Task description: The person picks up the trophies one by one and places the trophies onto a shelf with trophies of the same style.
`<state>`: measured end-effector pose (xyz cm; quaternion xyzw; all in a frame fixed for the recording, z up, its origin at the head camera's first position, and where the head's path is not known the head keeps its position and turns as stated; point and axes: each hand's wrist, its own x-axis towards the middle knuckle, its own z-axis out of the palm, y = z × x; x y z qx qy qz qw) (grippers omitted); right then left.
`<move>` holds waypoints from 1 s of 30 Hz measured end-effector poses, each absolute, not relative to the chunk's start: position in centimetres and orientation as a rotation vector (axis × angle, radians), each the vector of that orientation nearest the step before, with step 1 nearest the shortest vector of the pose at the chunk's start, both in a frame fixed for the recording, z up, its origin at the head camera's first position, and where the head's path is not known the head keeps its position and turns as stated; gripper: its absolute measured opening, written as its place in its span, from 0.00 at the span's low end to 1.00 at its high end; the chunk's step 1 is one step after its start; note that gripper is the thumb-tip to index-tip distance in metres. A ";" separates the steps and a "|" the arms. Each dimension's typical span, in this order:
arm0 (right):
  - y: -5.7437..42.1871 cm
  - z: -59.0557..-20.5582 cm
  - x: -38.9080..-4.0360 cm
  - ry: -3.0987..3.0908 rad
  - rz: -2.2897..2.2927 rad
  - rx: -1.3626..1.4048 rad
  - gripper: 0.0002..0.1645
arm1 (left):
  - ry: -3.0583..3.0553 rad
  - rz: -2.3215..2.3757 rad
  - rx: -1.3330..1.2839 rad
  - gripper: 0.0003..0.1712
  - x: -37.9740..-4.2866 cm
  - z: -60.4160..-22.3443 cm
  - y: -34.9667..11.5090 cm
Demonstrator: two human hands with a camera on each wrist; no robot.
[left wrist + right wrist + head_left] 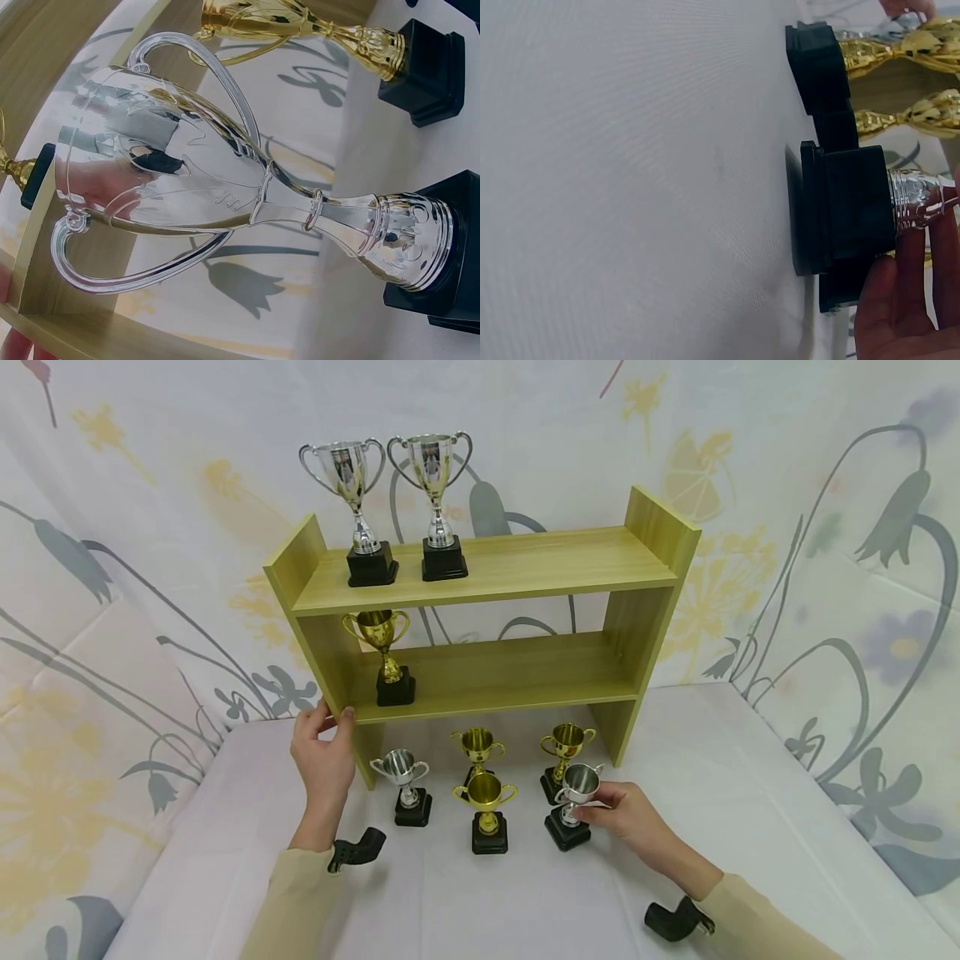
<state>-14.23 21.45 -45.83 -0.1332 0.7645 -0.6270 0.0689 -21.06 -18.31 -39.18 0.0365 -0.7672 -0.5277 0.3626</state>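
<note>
At the shelf's lower left, my left hand holds the side panel of the wooden shelf, fingers on the outer face and thumb at the front edge. My right hand pinches the stem of a small silver trophy cup, whose black base is slightly tilted close over the white cloth. Just behind it stands a gold trophy cup. Two more gold cups, one in front and one behind, stand mid-table. Another silver cup is nearest my left wrist.
Two large silver trophies, a left one and a right one, stand on the top board's left half. A gold trophy occupies the middle board's left end. Patterned cloth hangs behind; white cloth covers the table.
</note>
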 end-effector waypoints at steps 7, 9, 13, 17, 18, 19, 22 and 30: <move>21.6 -45.7 -14.1 2.319 -1.881 -0.390 0.17 | -1.973 -1.359 0.102 0.20 -21.1 -39.2 -18.3; 21.6 -45.6 -14.1 2.322 -1.881 -0.392 0.18 | -1.970 -1.358 0.099 0.20 -21.1 -39.1 -18.3; 21.6 -45.4 -14.0 2.317 -1.887 -0.394 0.19 | -1.967 -1.354 0.090 0.20 -21.1 -39.2 -18.3; 21.6 -45.3 -14.0 2.306 -1.899 -0.394 0.19 | -1.970 -1.351 0.086 0.20 -21.1 -39.2 -18.3; 21.6 -45.3 -14.0 2.306 -1.898 -0.397 0.19 | -1.970 -1.351 0.085 0.20 -21.1 -39.2 -18.3; 21.6 -45.3 -14.0 2.307 -1.896 -0.398 0.19 | -1.970 -1.353 0.086 0.20 -21.1 -39.2 -18.3; 21.6 -45.2 -13.9 2.303 -1.895 -0.391 0.18 | -1.970 -1.361 0.093 0.20 -21.1 -39.3 -18.3; 21.6 -44.8 -13.8 2.297 -1.901 -0.372 0.18 | -1.972 -1.364 0.091 0.21 -21.2 -39.2 -18.3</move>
